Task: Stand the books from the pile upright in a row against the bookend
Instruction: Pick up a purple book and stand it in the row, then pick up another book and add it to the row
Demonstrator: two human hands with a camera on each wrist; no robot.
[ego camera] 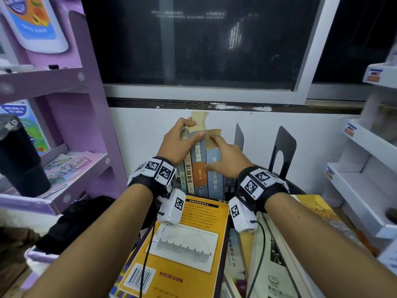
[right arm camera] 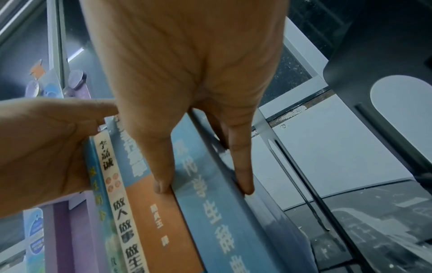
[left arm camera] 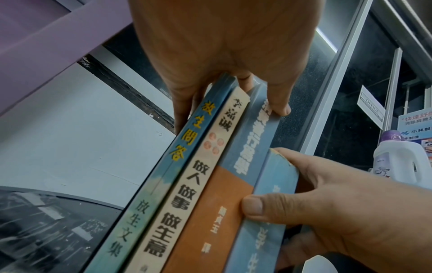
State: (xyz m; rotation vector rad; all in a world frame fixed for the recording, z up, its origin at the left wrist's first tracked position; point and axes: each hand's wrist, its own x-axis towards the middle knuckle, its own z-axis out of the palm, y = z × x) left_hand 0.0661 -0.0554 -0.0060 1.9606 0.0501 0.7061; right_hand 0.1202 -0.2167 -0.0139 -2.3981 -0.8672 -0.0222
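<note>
Both hands are on a short row of upright books at the far edge of the surface, against the white wall. Left hand curls over the top of the row's left end, thumb pressed on the spine of the blue-and-orange book, fingers behind the books. Right hand clamps the pale blue book at the row's right end: thumb on the seam beside the orange spine, fingers down the far cover. Row order from the left wrist view: blue spine with yellow lettering, cream spine, blue-and-orange, pale blue. Grey bookend stands just right of the row; whether the last book touches it I cannot tell. A second, black bookend stands further right, apart. Nearer the person, the pile lies flat: yellow book on top, back cover up, more books beside it to the right. Purple shelf unit flanks the left, white shelf unit the right; dark window above the wall.
</note>
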